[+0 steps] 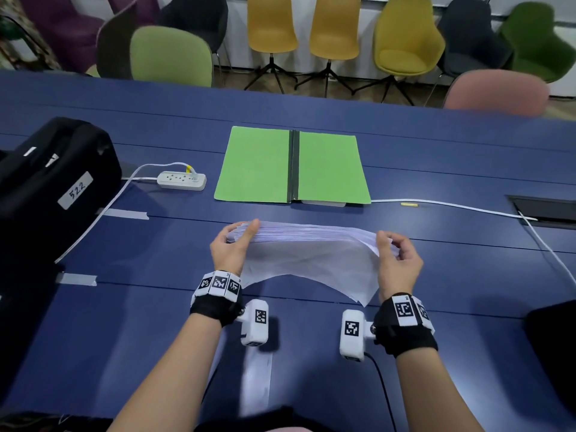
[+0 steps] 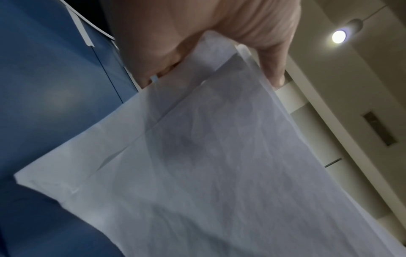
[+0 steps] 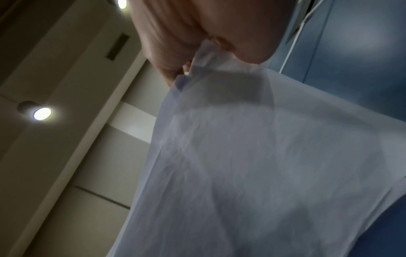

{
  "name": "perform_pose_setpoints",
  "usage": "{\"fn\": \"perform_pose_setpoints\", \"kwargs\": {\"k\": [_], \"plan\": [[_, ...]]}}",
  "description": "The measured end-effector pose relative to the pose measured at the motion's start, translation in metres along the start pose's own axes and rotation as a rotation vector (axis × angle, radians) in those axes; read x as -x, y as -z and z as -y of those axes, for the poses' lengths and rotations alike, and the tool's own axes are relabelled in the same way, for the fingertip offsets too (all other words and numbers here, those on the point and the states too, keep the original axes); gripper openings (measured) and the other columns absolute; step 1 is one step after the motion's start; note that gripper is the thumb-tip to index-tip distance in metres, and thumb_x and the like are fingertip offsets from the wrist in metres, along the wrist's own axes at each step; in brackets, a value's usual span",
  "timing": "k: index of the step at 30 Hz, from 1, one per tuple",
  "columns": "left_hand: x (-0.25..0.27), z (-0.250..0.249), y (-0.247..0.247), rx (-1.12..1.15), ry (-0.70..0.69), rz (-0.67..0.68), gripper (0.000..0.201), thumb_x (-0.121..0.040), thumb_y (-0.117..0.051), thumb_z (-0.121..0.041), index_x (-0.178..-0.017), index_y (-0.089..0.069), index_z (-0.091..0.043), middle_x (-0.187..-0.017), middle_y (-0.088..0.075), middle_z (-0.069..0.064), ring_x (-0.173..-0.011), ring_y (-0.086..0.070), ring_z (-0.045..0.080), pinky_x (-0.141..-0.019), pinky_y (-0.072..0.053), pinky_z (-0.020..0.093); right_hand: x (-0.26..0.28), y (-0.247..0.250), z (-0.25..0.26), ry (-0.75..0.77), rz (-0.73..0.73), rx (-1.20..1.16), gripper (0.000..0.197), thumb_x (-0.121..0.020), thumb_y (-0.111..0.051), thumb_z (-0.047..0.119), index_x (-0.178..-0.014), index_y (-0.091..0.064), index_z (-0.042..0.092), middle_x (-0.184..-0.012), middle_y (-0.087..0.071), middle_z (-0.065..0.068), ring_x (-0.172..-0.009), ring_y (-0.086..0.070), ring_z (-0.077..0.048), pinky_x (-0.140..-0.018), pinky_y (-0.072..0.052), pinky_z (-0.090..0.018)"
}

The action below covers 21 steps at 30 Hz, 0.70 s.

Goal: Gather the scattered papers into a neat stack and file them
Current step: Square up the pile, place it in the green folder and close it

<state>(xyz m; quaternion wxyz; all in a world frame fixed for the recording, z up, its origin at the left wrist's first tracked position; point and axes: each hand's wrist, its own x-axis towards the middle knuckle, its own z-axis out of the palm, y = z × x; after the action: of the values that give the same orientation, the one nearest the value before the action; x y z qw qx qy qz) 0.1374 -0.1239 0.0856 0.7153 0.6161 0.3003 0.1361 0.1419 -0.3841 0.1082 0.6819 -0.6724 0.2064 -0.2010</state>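
A stack of white papers point(image 1: 311, 254) hangs in the air above the blue table point(image 1: 436, 307), sagging toward me in the middle. My left hand point(image 1: 232, 244) grips its left edge, thumb on top. My right hand point(image 1: 394, 257) pinches the right edge. Behind the stack lies an open green folder point(image 1: 265, 166) with a dark spine, flat on the table. From below, the left wrist view shows the papers point(image 2: 219, 165) and my left hand point(image 2: 197, 52) holding their edge. In the right wrist view the papers point(image 3: 263, 156) hang under my right hand point(image 3: 197, 43).
A black bag point(image 1: 53, 182) labelled 522 stands at the left. A white power strip point(image 1: 181, 180) with its cable lies left of the folder. A white cable point(image 1: 452, 205) runs right to a table hatch point(image 1: 545, 210). Tape strips point(image 1: 124, 214) mark the table. Chairs point(image 1: 271, 26) line the far side.
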Motion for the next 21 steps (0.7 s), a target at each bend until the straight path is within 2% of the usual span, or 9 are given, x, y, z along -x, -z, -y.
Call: {"fn": "perform_pose_setpoints", "kwargs": {"k": [3,6,9,11,13,16,19,21], "plan": [[0.002,-0.004,-0.004,0.002,-0.003,0.008,0.023,-0.069,-0.081,-0.031,-0.083,-0.067,-0.019,-0.084,-0.067,-0.006,-0.077,-0.061,0.008,-0.066,-0.046,0.008,-0.004,0.004,-0.003,-0.032,-0.027,-0.049,0.017,-0.086,-0.065,0.014,-0.073,-0.062,0.024,-0.068,-0.054,0.006,-0.052,-0.048,0.007,-0.063,-0.04,-0.015],[0.004,-0.006,-0.007,-0.006,-0.017,0.028,0.021,-0.071,-0.081,-0.029,-0.082,-0.067,-0.018,-0.081,-0.066,-0.007,-0.073,-0.061,0.004,-0.067,-0.046,0.009,-0.005,0.002,0.002,-0.009,-0.001,-0.097,0.017,-0.085,-0.068,0.018,-0.072,-0.059,0.023,-0.071,-0.053,0.008,-0.061,-0.047,0.004,-0.067,-0.04,-0.009],[0.003,-0.004,-0.008,-0.008,-0.027,0.028,0.031,-0.07,-0.081,-0.031,-0.09,-0.07,-0.011,-0.082,-0.067,-0.007,-0.074,-0.062,0.004,-0.068,-0.045,0.01,0.001,0.002,0.005,0.009,0.08,-0.005,0.014,-0.079,-0.074,0.023,-0.076,-0.06,0.023,-0.078,-0.057,0.013,-0.07,-0.049,0.015,-0.073,-0.039,-0.003],[0.003,-0.004,-0.008,-0.003,-0.028,0.029,0.034,-0.07,-0.081,-0.032,-0.092,-0.069,-0.009,-0.082,-0.067,-0.005,-0.074,-0.061,0.006,-0.07,-0.045,0.014,0.001,0.008,0.002,0.004,0.082,0.031,0.015,-0.077,-0.076,0.024,-0.077,-0.061,0.023,-0.08,-0.058,0.014,-0.068,-0.049,0.017,-0.076,-0.04,-0.009],[0.003,-0.006,-0.008,-0.002,-0.024,0.02,0.026,-0.072,-0.079,-0.032,-0.086,-0.068,-0.013,-0.078,-0.064,-0.006,-0.072,-0.058,0.006,-0.068,-0.044,0.014,0.001,0.011,0.001,-0.011,0.113,0.025,0.013,-0.076,-0.077,0.024,-0.076,-0.064,0.024,-0.082,-0.063,0.011,-0.07,-0.053,0.011,-0.077,-0.043,-0.016],[0.004,-0.007,-0.007,-0.023,-0.052,0.03,0.016,-0.076,-0.076,-0.031,-0.075,-0.065,-0.02,-0.074,-0.059,-0.005,-0.068,-0.053,0.003,-0.062,-0.042,0.01,0.002,0.011,0.002,0.004,0.179,0.079,0.01,-0.077,-0.075,0.022,-0.074,-0.067,0.024,-0.094,-0.07,0.007,-0.084,-0.06,0.006,-0.089,-0.044,-0.019],[0.002,-0.007,-0.007,-0.046,-0.054,0.02,0.017,-0.075,-0.076,-0.035,-0.075,-0.066,-0.02,-0.078,-0.057,0.0,-0.069,-0.05,0.007,-0.064,-0.04,0.015,0.001,0.013,0.002,0.001,0.124,0.028,0.015,-0.08,-0.07,0.014,-0.072,-0.064,0.024,-0.087,-0.069,0.008,-0.076,-0.06,0.006,-0.085,-0.045,-0.022],[0.001,-0.007,-0.007,-0.048,-0.052,0.016,0.02,-0.074,-0.077,-0.034,-0.078,-0.067,-0.018,-0.079,-0.058,0.002,-0.072,-0.052,0.013,-0.065,-0.041,0.017,-0.001,0.016,-0.002,0.004,0.069,-0.004,0.016,-0.081,-0.067,0.01,-0.074,-0.062,0.024,-0.081,-0.063,0.01,-0.07,-0.055,0.01,-0.083,-0.042,-0.022]]}}
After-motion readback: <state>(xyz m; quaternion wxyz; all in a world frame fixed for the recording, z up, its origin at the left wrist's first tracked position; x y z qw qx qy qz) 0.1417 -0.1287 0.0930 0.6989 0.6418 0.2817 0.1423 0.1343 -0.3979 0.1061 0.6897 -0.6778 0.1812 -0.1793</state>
